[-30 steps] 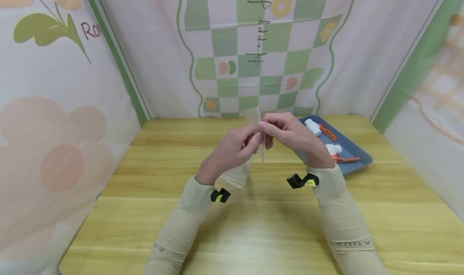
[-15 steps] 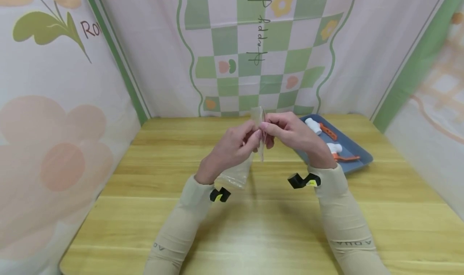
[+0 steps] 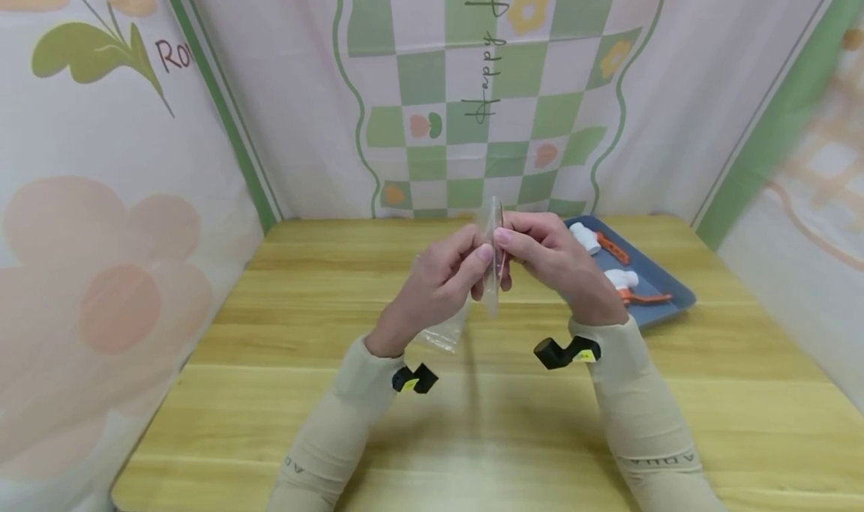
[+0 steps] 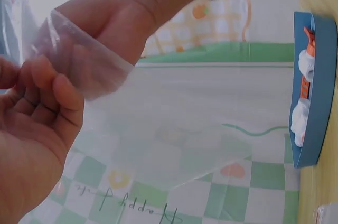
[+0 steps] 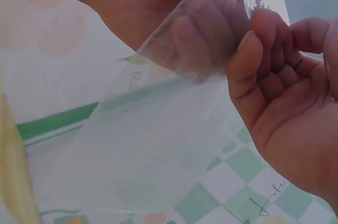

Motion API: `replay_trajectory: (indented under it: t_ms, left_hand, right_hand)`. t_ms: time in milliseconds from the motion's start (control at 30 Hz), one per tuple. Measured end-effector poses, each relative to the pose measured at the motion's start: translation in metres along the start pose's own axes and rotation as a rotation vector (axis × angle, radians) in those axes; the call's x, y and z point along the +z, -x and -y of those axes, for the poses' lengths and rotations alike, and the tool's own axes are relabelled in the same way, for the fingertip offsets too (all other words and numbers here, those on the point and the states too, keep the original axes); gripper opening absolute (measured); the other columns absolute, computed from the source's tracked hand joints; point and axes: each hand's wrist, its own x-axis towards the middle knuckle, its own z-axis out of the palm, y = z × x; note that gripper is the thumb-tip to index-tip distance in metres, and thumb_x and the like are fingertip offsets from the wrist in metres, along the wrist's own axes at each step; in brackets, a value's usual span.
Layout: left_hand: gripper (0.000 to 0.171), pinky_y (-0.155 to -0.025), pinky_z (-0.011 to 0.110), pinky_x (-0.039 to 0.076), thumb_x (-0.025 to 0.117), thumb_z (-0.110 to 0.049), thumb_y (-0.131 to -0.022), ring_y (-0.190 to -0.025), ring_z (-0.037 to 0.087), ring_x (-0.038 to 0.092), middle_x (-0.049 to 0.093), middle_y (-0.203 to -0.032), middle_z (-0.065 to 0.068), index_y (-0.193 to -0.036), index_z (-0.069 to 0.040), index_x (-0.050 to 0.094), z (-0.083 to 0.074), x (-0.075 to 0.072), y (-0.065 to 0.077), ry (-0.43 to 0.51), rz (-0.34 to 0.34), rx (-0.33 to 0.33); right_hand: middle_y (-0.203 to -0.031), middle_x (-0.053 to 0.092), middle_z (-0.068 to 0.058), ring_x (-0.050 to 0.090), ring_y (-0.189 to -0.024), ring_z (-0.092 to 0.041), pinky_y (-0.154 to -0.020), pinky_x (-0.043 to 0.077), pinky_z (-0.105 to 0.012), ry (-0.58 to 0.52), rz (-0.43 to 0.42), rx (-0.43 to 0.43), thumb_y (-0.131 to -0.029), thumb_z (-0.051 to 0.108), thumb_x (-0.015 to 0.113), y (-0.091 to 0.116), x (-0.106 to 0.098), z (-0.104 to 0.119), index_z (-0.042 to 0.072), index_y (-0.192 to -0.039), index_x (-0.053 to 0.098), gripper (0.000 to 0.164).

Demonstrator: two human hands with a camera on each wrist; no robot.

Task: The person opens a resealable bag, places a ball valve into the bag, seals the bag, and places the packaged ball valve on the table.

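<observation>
A fabric backdrop (image 3: 297,122), printed with green checks and flowers, stands behind a wood-grain table (image 3: 216,399). Two beige sleeves (image 3: 648,407) extend over the tabletop from the near side. At the far right, partly behind the right forearm, lies a shallow blue tray (image 3: 667,278). A clear plastic bag (image 4: 169,123) is held above the middle of the table, its film spread between and beyond the two hands. The left hand (image 3: 442,278) pinches the bag between thumb and curled fingers; the right hand (image 3: 555,261), just beside it, pinches the same film. A piece of clear plastic (image 3: 442,336), partly hidden by the left hand, lies on the table. Inside the tray rest two white plastic valves (image 3: 584,239), apart, each with an orange handle (image 3: 613,247). Smallest are the black wrist cameras (image 3: 415,379), one at each cuff.
</observation>
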Motion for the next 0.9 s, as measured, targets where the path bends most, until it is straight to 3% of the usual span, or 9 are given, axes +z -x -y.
replay_trajectory:
  t_ms: [200, 400, 500, 900]
  left_hand:
    - [0.016, -0.045, 0.024, 0.042, 0.037, 0.001, -0.096, -0.05, 0.009, 0.045, 0.048, -0.062, 0.004, -0.085, -0.003, 0.049, -0.008, 0.003, 0.001, 0.055, -0.04, -0.009]
    - [0.016, -0.045, 0.026, 0.043, 0.036, 0.006, -0.093, -0.049, 0.018, 0.043, 0.045, -0.061, 0.01, -0.081, 0.0, 0.045, -0.034, 0.001, -0.003, 0.049, -0.062, -0.03]
    - [0.017, -0.045, 0.029, 0.043, 0.035, 0.008, -0.092, -0.049, 0.021, 0.044, 0.045, -0.06, 0.012, -0.079, 0.002, 0.044, -0.039, 0.001, -0.005, 0.058, -0.065, -0.024]
    - [0.017, -0.043, 0.027, 0.044, 0.036, -0.002, -0.096, -0.048, 0.016, 0.048, 0.048, -0.061, 0.009, -0.081, -0.001, 0.044, -0.006, 0.004, 0.0, 0.104, -0.075, -0.032]
  right_hand:
    - [-0.07, 0.053, -0.007, 0.05, -0.051, -0.02, -0.045, 0.047, -0.028, -0.089, -0.028, -0.003, -0.097, 0.009, 0.046, 0.001, 0.004, -0.003, -0.001, -0.082, 0.057, 0.022]
    - [-0.068, 0.052, -0.008, 0.049, -0.052, -0.02, -0.045, 0.046, -0.028, -0.104, -0.025, -0.044, -0.097, 0.007, 0.045, 0.0, 0.005, -0.003, -0.002, -0.082, 0.056, 0.021]
    - [-0.068, 0.052, -0.008, 0.05, -0.051, -0.019, -0.045, 0.046, -0.028, -0.125, -0.008, -0.081, -0.097, 0.007, 0.045, -0.001, 0.005, -0.004, -0.003, -0.082, 0.057, 0.021]
    - [-0.07, 0.058, -0.008, 0.052, -0.049, -0.018, -0.043, 0.046, -0.028, -0.125, -0.004, -0.106, -0.097, 0.007, 0.046, -0.002, 0.004, -0.007, -0.005, -0.081, 0.056, 0.022]
